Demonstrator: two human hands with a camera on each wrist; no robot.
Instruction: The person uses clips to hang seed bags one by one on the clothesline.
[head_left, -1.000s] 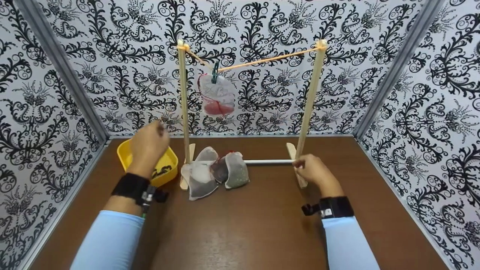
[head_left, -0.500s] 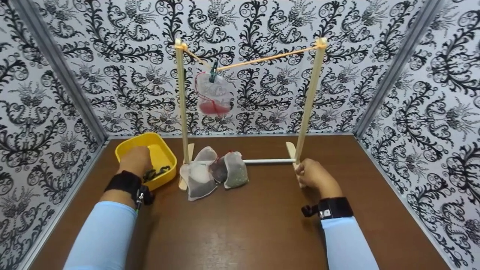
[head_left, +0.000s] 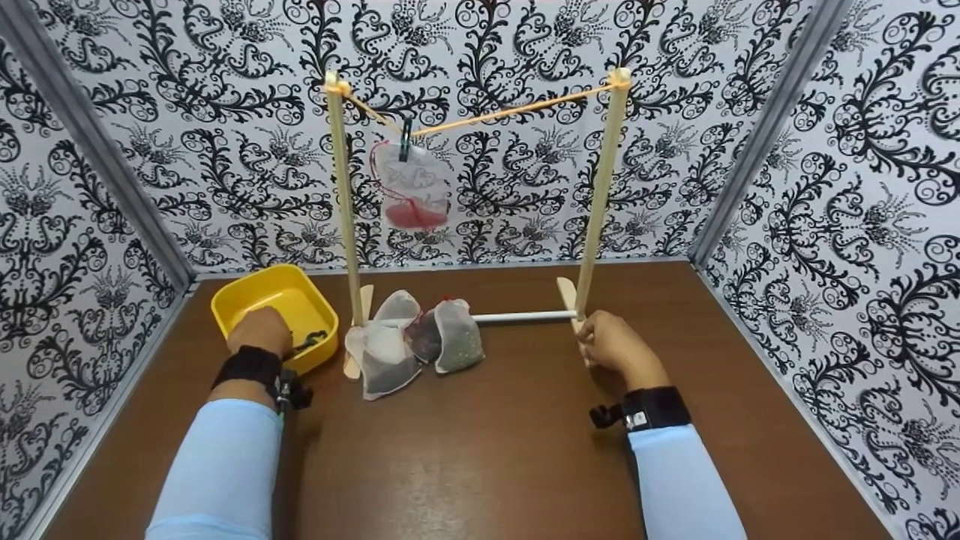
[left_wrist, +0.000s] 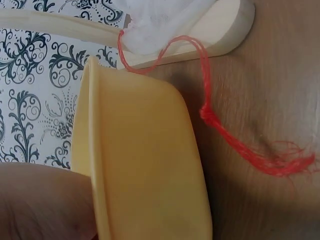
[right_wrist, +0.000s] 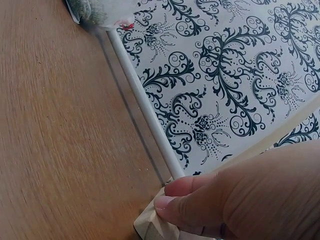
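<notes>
My left hand (head_left: 260, 330) reaches into a yellow container (head_left: 225, 294); its fingers are hidden there, so what they hold cannot be seen. Dark clothespins (head_left: 310, 341) lie inside, beside the hand. At the right, my right hand (head_left: 613, 346) pinches the foot (right_wrist: 152, 220) of a wooden stand (head_left: 602, 202) between thumb and fingers. From the stand's orange string (head_left: 517, 112) hangs a mesh drawstring bag (head_left: 412, 187) with red contents, held by a dark green clothespin (head_left: 406, 140).
Several filled mesh bags (head_left: 459, 339) lie by the stand's left foot, over its white crossbar (head_left: 521, 317). One red drawstring (left_wrist: 207, 95) trails onto the brown table (head_left: 465, 450). Patterned walls (head_left: 495, 225) close off the back and sides.
My left hand has come down from above the yellow container into it. My right hand stays at the stand's right foot. The whole head view has shifted slightly.
</notes>
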